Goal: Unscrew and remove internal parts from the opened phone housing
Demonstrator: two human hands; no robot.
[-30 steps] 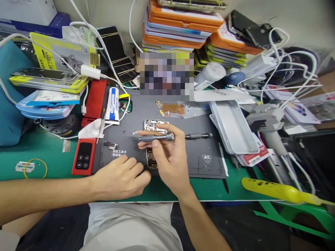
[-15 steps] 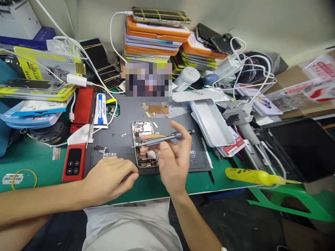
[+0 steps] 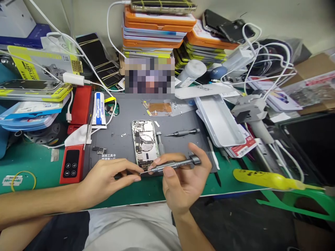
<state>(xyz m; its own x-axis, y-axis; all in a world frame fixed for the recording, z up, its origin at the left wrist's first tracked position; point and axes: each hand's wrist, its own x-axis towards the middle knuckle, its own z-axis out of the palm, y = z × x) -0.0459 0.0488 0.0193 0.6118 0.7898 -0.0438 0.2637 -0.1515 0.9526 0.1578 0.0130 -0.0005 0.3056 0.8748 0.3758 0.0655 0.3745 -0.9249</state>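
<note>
An opened phone body (image 3: 145, 143) lies upright on a grey work mat (image 3: 125, 115). My right hand (image 3: 183, 181) grips a grey screwdriver (image 3: 172, 164) near the mat's front edge, tip pointing left. My left hand (image 3: 110, 177) rests at the mat's front edge. Its thumb and forefinger are pinched together right at the screwdriver's tip, and what they hold is too small to see. A second screwdriver (image 3: 183, 132) lies on the mat right of the phone.
A red device with buttons (image 3: 70, 165) and a glue tube (image 3: 99, 109) lie left of the mat. A white tray (image 3: 220, 120), a grey tool (image 3: 251, 111), cables and stacked orange cases (image 3: 157, 28) crowd the back and right. A yellow tool (image 3: 264, 178) lies at the front right.
My right hand has pulled the screwdriver back from above the phone to the mat's front edge. My left fingers have come up to its tip. The phone is now uncovered.
</note>
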